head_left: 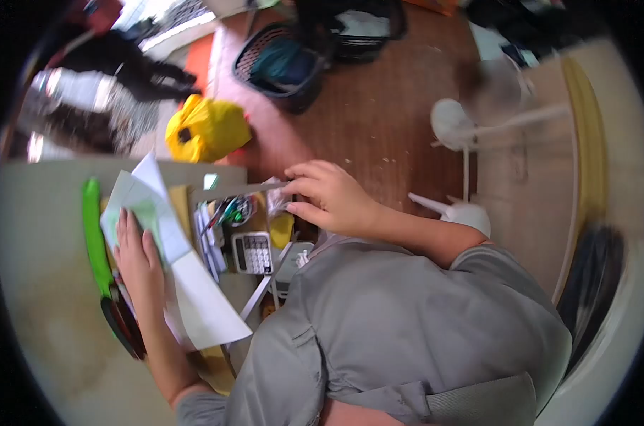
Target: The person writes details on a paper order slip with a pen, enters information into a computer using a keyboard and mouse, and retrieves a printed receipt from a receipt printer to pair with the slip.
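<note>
My left hand (139, 259) lies flat, palm down, on white sheets of paper (201, 302) and a greenish printed sheet (127, 192) at the desk edge. Below the desktop an open drawer (240, 190) holds a white calculator (252, 253), a round holder of pens (238, 211), papers (210, 241) and a yellow item (281, 231). My right hand (329, 197) is over the drawer's far front corner, fingers bent and spread, thumb apart. Its fingertips meet the drawer's edge; whether they grip it is unclear. No loose object shows in that hand.
A bright green strip-like object (95, 227) and a dark oval item (119, 326) lie left of the papers. Beyond the desk are a yellow bag (207, 129) and a basket (254, 53) with cloth. White chair-like furniture (467, 216) stands right on the wooden floor. Another person's dark sleeve (134, 67) shows upper left.
</note>
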Demonstrator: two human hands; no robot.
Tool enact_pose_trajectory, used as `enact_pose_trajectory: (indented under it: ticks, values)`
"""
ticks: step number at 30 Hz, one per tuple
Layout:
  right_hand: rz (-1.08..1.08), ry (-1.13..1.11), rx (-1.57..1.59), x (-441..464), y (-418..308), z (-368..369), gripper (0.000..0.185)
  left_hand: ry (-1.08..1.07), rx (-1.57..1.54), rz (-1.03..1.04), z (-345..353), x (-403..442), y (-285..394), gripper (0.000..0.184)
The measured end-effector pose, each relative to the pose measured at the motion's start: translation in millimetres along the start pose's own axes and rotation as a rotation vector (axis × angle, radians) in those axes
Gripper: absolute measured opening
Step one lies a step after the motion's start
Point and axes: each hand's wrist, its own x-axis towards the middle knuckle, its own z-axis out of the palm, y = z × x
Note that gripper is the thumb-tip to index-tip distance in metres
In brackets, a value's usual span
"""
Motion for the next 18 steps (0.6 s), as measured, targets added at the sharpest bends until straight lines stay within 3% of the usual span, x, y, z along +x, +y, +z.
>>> enact_pose_trajectory:
  ticks: [1, 3, 5, 9, 12, 14, 15, 18]
  values:
    - [0.153, -0.028, 0.013, -20, 11, -4, 0.030, 0.109, -0.076, 0.171, 4, 3, 1, 0.045]
    - [0.295, -0.011, 0.033, -53, 20, -18, 0.030, 0.093, -0.403, 0.131, 5, -4, 23, 0.051]
    - [0.435, 0.014, 0.074, -83, 34, -30, 0.030, 0.145, -0.399, 0.160, 22, -4, 10, 0.057]
    - [0.492, 0.312, -0.058, -150, 44, -39, 0.031, 0.087, -0.439, 0.200, 31, 1, -6, 0.044]
    - [0.598, 0.433, -0.103, -230, 52, -34, 0.032, 0.000, -0.462, 0.190, 35, 12, 0, 0.052]
    - [0.745, 0.407, -0.040, -299, 51, -39, 0.033, 0.025, -0.275, 0.134, 44, 21, 3, 0.064]
    - [0.933, 0.486, 0.126, -335, 52, -34, 0.032, 0.015, -0.269, 0.179, 43, 26, 0, 0.064]
    - [1.235, 0.995, 0.076, -460, 55, 1, 0.025, 0.015, -0.251, 0.143, 42, 27, 8, 0.072]
